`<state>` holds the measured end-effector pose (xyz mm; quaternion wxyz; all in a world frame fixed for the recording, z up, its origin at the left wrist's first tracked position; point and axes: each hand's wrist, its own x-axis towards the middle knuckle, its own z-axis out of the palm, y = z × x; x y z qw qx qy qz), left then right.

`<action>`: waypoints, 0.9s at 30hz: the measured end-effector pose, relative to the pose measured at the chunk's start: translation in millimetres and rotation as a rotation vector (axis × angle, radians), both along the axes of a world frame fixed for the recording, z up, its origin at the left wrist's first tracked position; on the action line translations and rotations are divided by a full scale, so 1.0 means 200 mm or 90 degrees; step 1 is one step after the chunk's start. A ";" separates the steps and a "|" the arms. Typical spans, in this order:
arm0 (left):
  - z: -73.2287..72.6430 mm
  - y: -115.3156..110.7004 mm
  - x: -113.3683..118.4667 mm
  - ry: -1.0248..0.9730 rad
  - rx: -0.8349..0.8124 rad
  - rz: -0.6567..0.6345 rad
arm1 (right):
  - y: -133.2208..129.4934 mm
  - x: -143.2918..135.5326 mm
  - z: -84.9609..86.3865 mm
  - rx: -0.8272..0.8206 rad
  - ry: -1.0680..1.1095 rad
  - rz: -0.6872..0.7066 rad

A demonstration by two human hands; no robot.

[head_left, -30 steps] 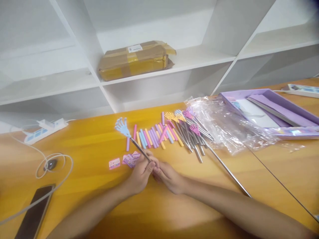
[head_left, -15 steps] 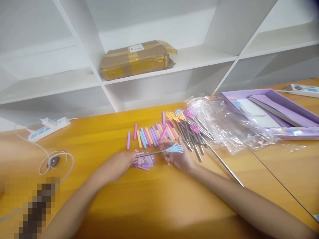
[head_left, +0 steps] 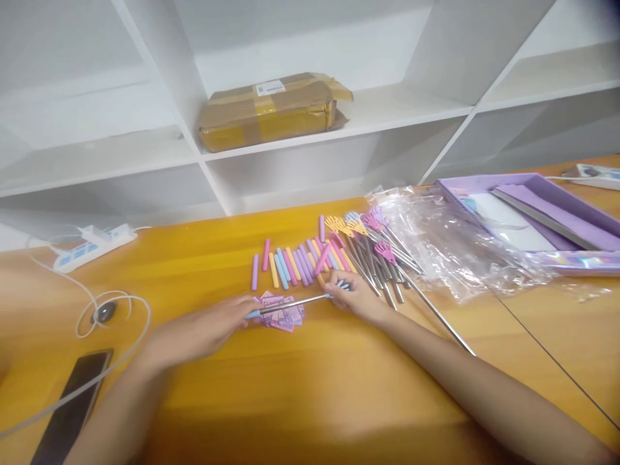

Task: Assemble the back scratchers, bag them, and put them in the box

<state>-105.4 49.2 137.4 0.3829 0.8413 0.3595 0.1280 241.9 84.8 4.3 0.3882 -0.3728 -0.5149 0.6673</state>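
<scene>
A telescopic back scratcher [head_left: 295, 303] with a metal rod stretches between my two hands. My left hand [head_left: 220, 323] closes on its light-blue handle end. The fingers of my right hand [head_left: 356, 296] wrap round its blue hand-shaped head, which they partly hide. Beneath the rod lies a fanned pile of small pink-purple printed cards [head_left: 285, 318]. Just beyond are several coloured foam-like tubes [head_left: 303, 265] in pink, purple, blue and yellow. More back scratchers [head_left: 385, 252] with coloured hand-shaped heads are heaped to the right of them, one with its rod drawn out long.
Clear plastic bags [head_left: 436, 239] lie beside a purple open box [head_left: 537, 258] at the right. At the left are a power strip [head_left: 94, 248], a coiled cable, a computer mouse [head_left: 104, 312] and a dark phone [head_left: 70, 407]. A taped carton [head_left: 271, 116] rests on the white shelf.
My right hand has closed round the blue head, which lay against its open fingers before. My left hand has slid left, so the blue handle end shows now.
</scene>
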 end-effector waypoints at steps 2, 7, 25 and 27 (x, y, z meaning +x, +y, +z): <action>0.04 0.04 -0.01 0.063 -0.035 -0.049 | 0.00 0.00 0.00 0.010 0.002 -0.005; -0.04 0.13 0.03 -0.117 -0.124 0.054 | 0.01 -0.01 -0.01 0.022 0.020 -0.041; -0.22 0.12 0.22 -0.499 -0.439 0.480 | -0.04 -0.03 -0.02 -0.004 0.023 -0.054; -0.16 0.09 0.25 -0.591 -0.410 0.483 | -0.09 -0.08 0.02 -0.015 0.052 0.000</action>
